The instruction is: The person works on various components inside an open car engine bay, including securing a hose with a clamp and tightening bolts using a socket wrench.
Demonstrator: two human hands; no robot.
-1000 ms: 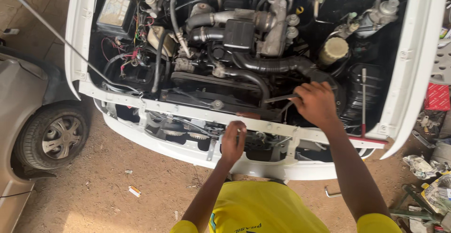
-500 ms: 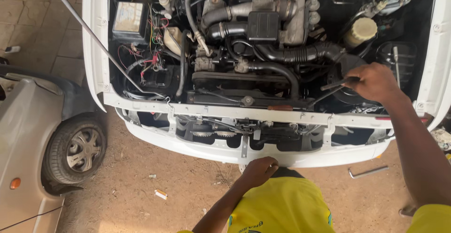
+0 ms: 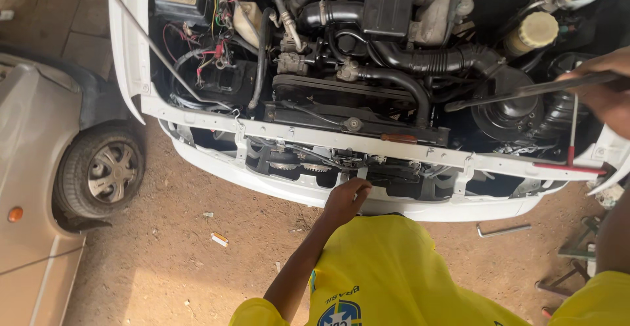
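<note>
Presently on view, from above: a white car's open engine bay with its white painted sheet-metal front crossmember (image 3: pixel 394 147) running left to right.

Left hand (image 3: pixel 346 198): fingers curled against the lower front edge of the white car body, just below the centre bracket of the crossmember. Whether it grips anything, I cannot tell.

Right hand (image 3: pixel 607 93): at the right edge of the frame, partly cut off, closed around one end of a long, flat, dull grey metal bar (image 3: pixel 525 91). The bar slants leftward over the engine bay, above a round black housing (image 3: pixel 508 112).

Just below that hand: a thin tool with a steel shaft and red handle (image 3: pixel 569 163), resting on the crossmember.

Engine bay contents: a ribbed black rubber intake hose (image 3: pixel 430 58), a yellowish plastic reservoir cap (image 3: pixel 537 29), and tangled red wiring (image 3: pixel 210 53) at left.

Surroundings: reddish, gritty dirt ground (image 3: pixel 170 247); an L-shaped metal key (image 3: pixel 502 230) lying on it; a silver car's tyre with spoked wheel cover (image 3: pixel 102 170) at left; a thin steel prop rod (image 3: pixel 147 37).
</note>
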